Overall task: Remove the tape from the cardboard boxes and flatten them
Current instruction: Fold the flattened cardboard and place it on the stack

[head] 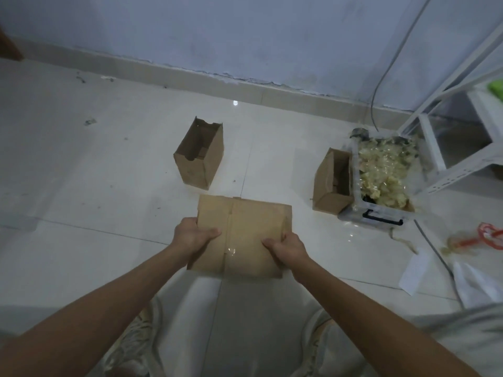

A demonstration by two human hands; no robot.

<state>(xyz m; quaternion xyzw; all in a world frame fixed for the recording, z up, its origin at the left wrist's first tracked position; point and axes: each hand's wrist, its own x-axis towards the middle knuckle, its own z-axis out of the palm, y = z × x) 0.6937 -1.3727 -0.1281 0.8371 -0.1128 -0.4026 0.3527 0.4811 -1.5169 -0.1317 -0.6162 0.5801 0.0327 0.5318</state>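
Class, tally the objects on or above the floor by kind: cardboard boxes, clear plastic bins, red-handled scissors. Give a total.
Cardboard boxes: 3 (flattened box held in both hands, open box, box by the bin)
Clear plastic bin: 1
Red-handled scissors: 1
Total: 5

A flattened brown cardboard box (242,235) is gripped at both side edges above the floor, a shiny strip of tape (231,250) on its centre seam. Two open cardboard boxes stand beyond: one (200,156) ahead, another (333,183) touching a bin.

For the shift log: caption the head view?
Both hands hold a flattened box; two open boxes stand behind.
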